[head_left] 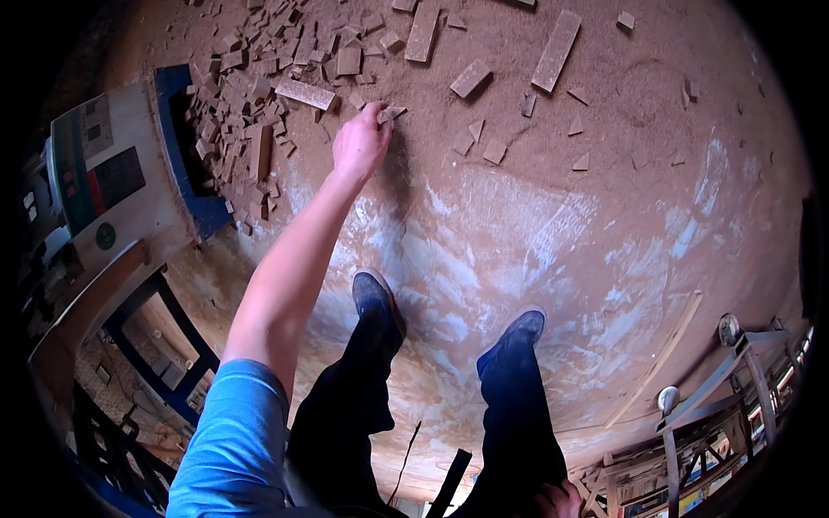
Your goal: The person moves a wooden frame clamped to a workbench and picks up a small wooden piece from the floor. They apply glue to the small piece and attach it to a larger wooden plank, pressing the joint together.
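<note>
My left hand (363, 140) reaches down to the dusty floor, its fingers closed on a small wood offcut (391, 113) with a pointed end. Just beyond that hand lies a longer wood block (306, 94), part of a loose heap of small wood scraps (250, 108). To the right are a short block (471, 78) and several triangular chips (495, 152), apart from the hand. My right hand (560, 500) shows only partly at the lower edge, in shadow beside my right leg. Its fingers look loosely spread against the trouser, with nothing visible in them.
A light-coloured machine (129, 164) with a blue-edged opening stands at the left, scraps spilling by it. Longer wood pieces (557, 50) lie farther off in sawdust. My shoes (373, 293) stand on the pale, scuffed floor. A metal frame on wheels (704, 393) and a thin wooden strip (658, 358) are at right.
</note>
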Demonstrator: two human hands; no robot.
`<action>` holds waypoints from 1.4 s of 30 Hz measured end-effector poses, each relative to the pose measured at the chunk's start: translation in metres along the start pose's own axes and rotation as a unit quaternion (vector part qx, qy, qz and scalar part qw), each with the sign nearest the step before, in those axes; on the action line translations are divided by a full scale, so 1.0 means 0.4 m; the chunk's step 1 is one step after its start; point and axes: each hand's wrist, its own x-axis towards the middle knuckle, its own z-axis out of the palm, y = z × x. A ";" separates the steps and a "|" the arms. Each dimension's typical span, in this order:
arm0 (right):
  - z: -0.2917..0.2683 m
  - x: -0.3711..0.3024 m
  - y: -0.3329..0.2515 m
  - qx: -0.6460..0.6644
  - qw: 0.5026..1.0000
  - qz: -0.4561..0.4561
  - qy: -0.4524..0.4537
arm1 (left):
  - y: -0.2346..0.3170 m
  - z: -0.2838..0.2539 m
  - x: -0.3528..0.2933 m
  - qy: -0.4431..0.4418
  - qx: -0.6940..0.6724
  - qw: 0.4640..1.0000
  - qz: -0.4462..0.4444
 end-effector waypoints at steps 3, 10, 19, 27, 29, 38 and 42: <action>0.010 -0.016 0.010 -0.020 1.000 0.000 0.008 | 0.018 0.022 0.035 0.000 0.094 0.995 0.014; 0.007 -0.037 0.006 -0.004 1.000 0.011 0.005 | -0.013 0.007 -0.008 0.042 -0.155 0.987 0.013; 0.023 -0.051 -0.024 0.030 0.998 -0.055 -0.020 | 0.219 -0.352 -0.659 -0.221 -0.807 0.526 -0.156; -0.172 -0.090 -0.315 0.142 0.949 -0.277 -0.053 | 0.345 -0.768 -1.282 -0.201 -0.842 0.463 -0.190; -0.264 -0.159 -0.450 0.170 0.916 -0.355 -0.080 | 0.362 -0.828 -1.423 -0.171 -0.866 0.439 -0.170; -0.207 -0.668 -0.626 0.061 0.776 -0.532 -0.334 | 0.436 -0.907 -2.074 0.158 -0.826 0.506 -0.190; -0.045 -0.913 -0.593 0.103 0.697 -0.531 -0.471 | 0.424 -0.881 -2.410 0.360 -0.709 0.562 -0.228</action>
